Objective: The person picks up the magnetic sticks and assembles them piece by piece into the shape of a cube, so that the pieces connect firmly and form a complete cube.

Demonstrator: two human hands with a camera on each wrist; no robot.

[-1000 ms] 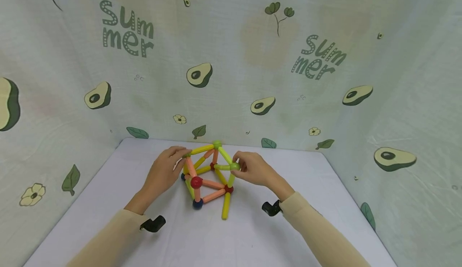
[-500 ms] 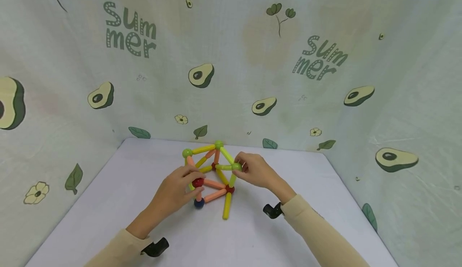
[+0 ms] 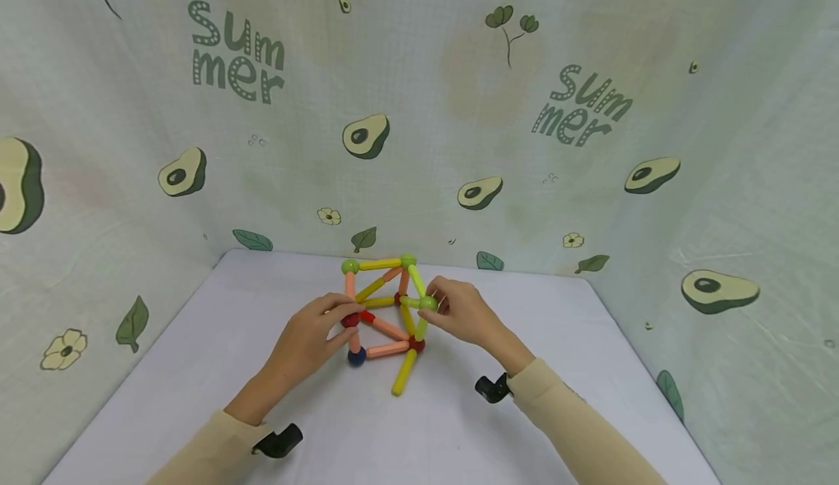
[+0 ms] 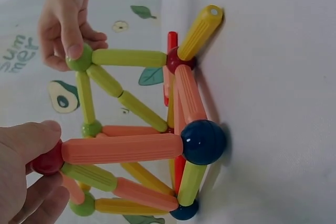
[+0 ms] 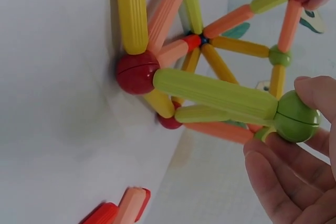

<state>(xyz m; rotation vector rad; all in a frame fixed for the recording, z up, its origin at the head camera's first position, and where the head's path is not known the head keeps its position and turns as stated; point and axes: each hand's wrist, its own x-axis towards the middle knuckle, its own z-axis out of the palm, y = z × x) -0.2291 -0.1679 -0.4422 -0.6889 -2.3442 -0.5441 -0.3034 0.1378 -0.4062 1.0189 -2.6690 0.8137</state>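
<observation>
A frame of rods and balls, like a magnetic building toy, stands on the white table. My left hand (image 3: 313,339) pinches its red ball (image 4: 48,160) between thumb and fingers. From that ball a salmon rod (image 4: 123,149) runs down to a dark blue ball (image 4: 203,142). With thumb and fingertips, my right hand (image 3: 467,313) holds a green ball (image 5: 296,116) at the frame's top right. A light green rod (image 5: 215,94) joins it to a lower red ball (image 5: 137,73). Two more green balls, one of them at the back left (image 3: 350,266), top the far side.
A yellow rod (image 3: 403,373) sticks out from the lower red ball towards me, its other end free. Loose red and salmon rods (image 5: 129,206) lie on the table beside the frame. A printed cloth (image 3: 419,106) hangs behind the table (image 3: 498,434).
My left hand has left the back-left green ball and come forward to the red one. The frame's left side has shifted and turned slightly, and the yellow rod's free end swung left.
</observation>
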